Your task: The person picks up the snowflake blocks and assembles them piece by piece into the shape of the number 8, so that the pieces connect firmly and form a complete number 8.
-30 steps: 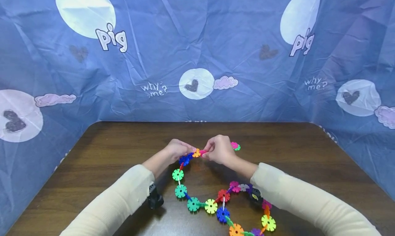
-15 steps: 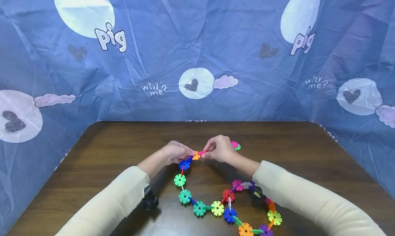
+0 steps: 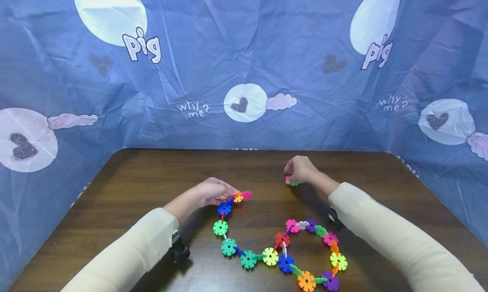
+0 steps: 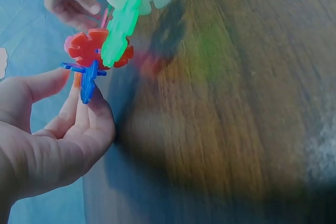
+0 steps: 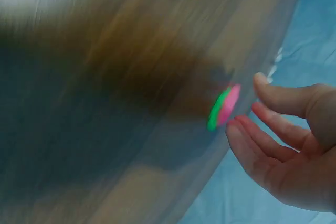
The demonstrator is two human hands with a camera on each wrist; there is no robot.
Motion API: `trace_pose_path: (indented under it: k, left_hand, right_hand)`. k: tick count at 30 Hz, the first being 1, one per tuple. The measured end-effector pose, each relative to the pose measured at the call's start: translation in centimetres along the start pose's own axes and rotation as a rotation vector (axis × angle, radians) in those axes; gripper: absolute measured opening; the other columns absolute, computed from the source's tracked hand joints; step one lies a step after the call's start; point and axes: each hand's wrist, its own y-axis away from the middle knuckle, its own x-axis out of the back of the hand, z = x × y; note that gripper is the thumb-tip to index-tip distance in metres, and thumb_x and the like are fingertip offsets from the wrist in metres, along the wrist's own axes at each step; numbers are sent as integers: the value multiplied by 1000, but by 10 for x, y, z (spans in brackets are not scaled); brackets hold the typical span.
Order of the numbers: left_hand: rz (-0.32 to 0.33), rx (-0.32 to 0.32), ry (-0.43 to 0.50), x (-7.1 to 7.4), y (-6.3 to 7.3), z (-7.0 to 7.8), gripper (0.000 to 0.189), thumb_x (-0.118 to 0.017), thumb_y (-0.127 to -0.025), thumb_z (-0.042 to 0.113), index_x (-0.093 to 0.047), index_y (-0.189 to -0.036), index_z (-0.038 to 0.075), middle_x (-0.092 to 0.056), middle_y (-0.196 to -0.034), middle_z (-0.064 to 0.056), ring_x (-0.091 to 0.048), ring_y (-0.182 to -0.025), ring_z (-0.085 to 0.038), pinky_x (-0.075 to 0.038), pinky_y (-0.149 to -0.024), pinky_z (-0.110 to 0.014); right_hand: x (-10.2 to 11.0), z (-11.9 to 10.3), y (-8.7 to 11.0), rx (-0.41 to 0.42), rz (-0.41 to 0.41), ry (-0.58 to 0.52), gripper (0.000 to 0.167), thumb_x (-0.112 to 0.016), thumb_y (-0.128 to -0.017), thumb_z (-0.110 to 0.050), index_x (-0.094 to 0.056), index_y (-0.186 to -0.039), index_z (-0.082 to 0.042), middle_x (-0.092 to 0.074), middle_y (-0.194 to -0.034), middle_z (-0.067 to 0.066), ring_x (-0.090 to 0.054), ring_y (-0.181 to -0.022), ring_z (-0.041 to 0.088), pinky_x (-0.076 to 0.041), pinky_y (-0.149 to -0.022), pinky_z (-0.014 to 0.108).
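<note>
My left hand (image 3: 213, 191) pinches an orange snowflake disc near the free end of a chain of notched plastic discs (image 3: 228, 247). At that end sits a pink disc (image 3: 247, 195). In the left wrist view, blue discs (image 4: 88, 85) stand in front of the fingertips, partly hiding the orange piece, with red and green discs beyond. At the far side of the table my right hand (image 3: 301, 169) is over two loose discs. The right wrist view shows a pink disc (image 5: 230, 104) against a green disc (image 5: 216, 112), with thumb and fingers spread beside them.
The rest of the chain closes into a ring on the right, past a blue disc (image 3: 286, 263) and a purple disc (image 3: 331, 281). It lies on the brown wooden table (image 3: 152, 169). A blue printed cloth (image 3: 183, 63) hangs behind the table's far edge.
My right hand has let go of the pink disc at the chain's end and moved right to the loose pink and green discs. The left hand has shifted slightly left and nearer, still holding the chain.
</note>
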Motion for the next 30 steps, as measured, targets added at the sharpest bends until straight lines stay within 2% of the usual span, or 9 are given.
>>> trace_pose_path:
  k: [3,8,14,18,21,25,30]
  left_hand:
    - [-11,-1,20,-2,-1,0,31,-63,-91,16,-65,-116,-3,-68,-82,6,-59,-78,-9,-50,-73,-21]
    - [-18,0,18,-5,0,3,31,-64,-91,16,-65,-116,-3,-68,-83,4,-60,-80,-11,-48,-71,-21]
    - [-21,6,25,-3,-1,3,30,-65,-90,15,-66,-115,-2,-69,-83,5,-61,-81,-11,-49,-73,-23]
    - [-13,12,32,-3,-2,2,30,-66,-90,15,-66,-114,-2,-69,-80,5,-61,-79,-11,-49,-71,-22]
    - [-11,16,36,-4,-2,2,30,-66,-90,14,-66,-114,-3,-68,-78,5,-61,-77,-10,-49,-70,-22]
    - [-10,11,38,-4,-3,2,29,-66,-90,13,-66,-114,-5,-68,-74,6,-60,-73,-9,-48,-68,-21]
    - [-20,-2,47,-5,-4,2,29,-65,-91,11,-65,-115,-6,-67,-71,8,-60,-71,-6,-49,-67,-19]
  right_hand:
    - [-2,10,-5,-1,-20,62,26,-81,-72,-10,-72,-96,-2,-72,-93,12,-65,-90,23,-54,-84,36]
    - [-5,17,-10,17,-14,72,20,-81,-72,-10,-73,-89,-3,-70,-84,9,-62,-81,18,-53,-75,31]
    - [-4,11,-11,52,93,-11,15,-85,-65,-7,-72,-72,-6,-69,-65,4,-57,-62,9,-47,-59,21]
    - [-5,4,-7,31,108,-80,14,-87,-64,-12,-77,-72,-8,-72,-64,4,-54,-54,2,-45,-55,17]
    - [-7,-2,-2,-9,64,-177,13,-85,-67,-10,-78,-77,-5,-73,-67,7,-57,-51,0,-50,-52,18]
    - [-9,-13,4,-79,-36,-411,13,-80,-73,-1,-76,-84,4,-74,-70,13,-63,-49,5,-58,-55,26]
    - [-14,-30,10,-168,-178,-670,19,-73,-80,2,-71,-97,11,-72,-68,5,-64,-54,6,-60,-62,28]
